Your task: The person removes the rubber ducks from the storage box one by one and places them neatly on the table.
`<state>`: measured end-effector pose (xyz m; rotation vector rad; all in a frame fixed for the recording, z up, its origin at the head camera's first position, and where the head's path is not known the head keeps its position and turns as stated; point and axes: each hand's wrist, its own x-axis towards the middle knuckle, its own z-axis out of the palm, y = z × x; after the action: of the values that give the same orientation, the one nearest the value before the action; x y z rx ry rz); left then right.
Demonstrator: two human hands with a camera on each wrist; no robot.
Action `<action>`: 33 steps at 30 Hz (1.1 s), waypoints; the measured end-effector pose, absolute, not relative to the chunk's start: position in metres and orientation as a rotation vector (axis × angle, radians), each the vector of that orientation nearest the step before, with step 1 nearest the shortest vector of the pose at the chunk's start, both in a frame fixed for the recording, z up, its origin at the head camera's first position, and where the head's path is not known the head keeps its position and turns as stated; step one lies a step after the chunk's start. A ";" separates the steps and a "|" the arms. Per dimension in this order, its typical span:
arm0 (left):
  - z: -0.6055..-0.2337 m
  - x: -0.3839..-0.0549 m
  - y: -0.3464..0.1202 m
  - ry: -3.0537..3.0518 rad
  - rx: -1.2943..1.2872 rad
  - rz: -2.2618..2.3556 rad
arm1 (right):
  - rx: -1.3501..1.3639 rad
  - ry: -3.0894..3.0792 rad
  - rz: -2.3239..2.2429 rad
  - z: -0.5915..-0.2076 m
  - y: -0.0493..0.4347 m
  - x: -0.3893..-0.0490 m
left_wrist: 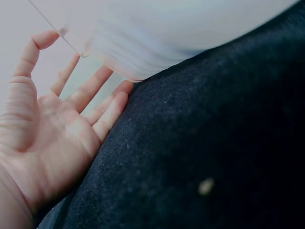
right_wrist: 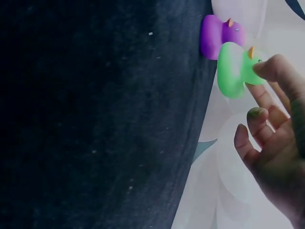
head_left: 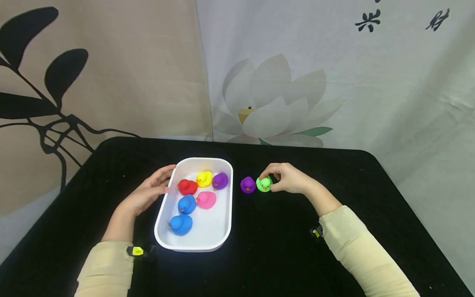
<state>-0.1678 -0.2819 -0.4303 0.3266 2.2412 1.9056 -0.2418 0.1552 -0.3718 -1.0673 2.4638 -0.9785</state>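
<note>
In the head view my right hand point(head_left: 287, 178) pinches a green rubber duck point(head_left: 264, 184) between thumb and fingers. A purple rubber duck point(head_left: 248, 185) sits just left of it on the black cloth. The right wrist view shows my thumb on the head of the green duck point(right_wrist: 231, 70), with the other fingers loosely bent. My left hand point(head_left: 144, 194) rests at the left wall of a white tray point(head_left: 220, 231), its fingers spread and relaxed. Inside the tray lie several ducks: a red one point(head_left: 187, 187), a yellow one point(head_left: 204, 179), a purple one point(head_left: 220, 181), a pink one point(head_left: 206, 200) and two blue.
A black cloth point(head_left: 282, 247) covers the table under the tray and ducks. Behind its far edge hangs a pale curtain point(head_left: 148, 74) printed with leaves and a lotus.
</note>
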 end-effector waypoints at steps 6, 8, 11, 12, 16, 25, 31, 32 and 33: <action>-0.429 -0.167 -0.281 2.246 0.328 1.903 | -1.053 2.457 -0.971 -0.379 0.158 -0.244; -0.429 -0.167 -0.281 2.246 0.324 1.903 | -1.038 2.451 -0.974 -0.382 0.159 -0.245; -0.429 -0.167 -0.281 2.247 0.320 1.902 | -1.026 2.439 -0.988 -0.386 0.159 -0.246; -0.429 -0.168 -0.281 2.244 0.320 1.904 | -1.026 2.437 -0.992 -0.387 0.160 -0.246; -0.430 -0.168 -0.281 2.234 0.314 1.907 | -1.025 2.437 -1.008 -0.392 0.160 -0.247; -0.430 -0.169 -0.281 2.229 0.301 1.913 | -1.009 2.436 -1.038 -0.396 0.160 -0.248; -0.430 -0.168 -0.281 2.230 0.308 1.913 | -1.004 2.462 -1.018 -0.395 0.162 -0.247; -0.430 -0.168 -0.281 2.230 0.308 1.912 | -1.002 2.471 -1.012 -0.395 0.162 -0.246; -0.430 -0.168 -0.281 2.229 0.310 1.912 | -0.994 2.482 -1.009 -0.394 0.163 -0.246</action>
<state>-0.1678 -0.2811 -0.4300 0.3096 2.2288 1.9119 -0.2457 0.1627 -0.3942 -0.9943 2.4825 -1.0090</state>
